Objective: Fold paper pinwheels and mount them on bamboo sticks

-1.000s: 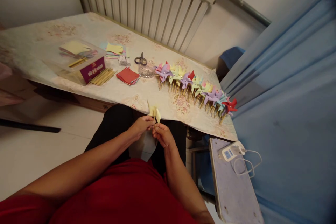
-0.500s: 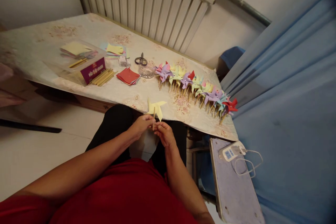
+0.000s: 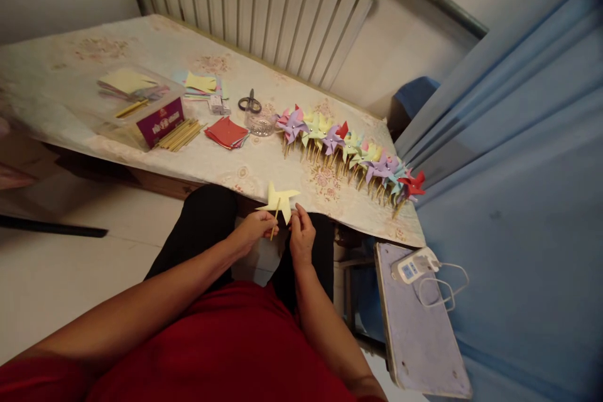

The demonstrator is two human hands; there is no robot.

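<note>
A pale yellow paper pinwheel [image 3: 279, 196] on a thin wooden stick [image 3: 274, 227] is held over my lap at the table's front edge. My left hand [image 3: 258, 230] pinches the stick below the paper blades, with the stick tilted slightly. Close by on the right, my right hand [image 3: 302, 233] is raised with its fingers partly bent and apart, its fingertips beside the lower right blade. Whether they touch the paper is hard to tell. Finished pinwheels [image 3: 332, 138] in several colours stand in a long row on the table to the right.
On the flowered tablecloth [image 3: 207, 157] are a plastic box [image 3: 162, 120], wooden sticks [image 3: 179, 134], red paper pieces [image 3: 226, 132], a clear dish of small pieces [image 3: 260, 125], scissors [image 3: 249, 103] and cut paper [image 3: 201, 83]. A purple-topped stool [image 3: 419, 339] bears a white plug adapter [image 3: 414, 266].
My right hand has come away from the stick and moved right and slightly up beside the blades. The yellow pinwheel has turned a little, and its stick tilts more. My left hand keeps its pinch.
</note>
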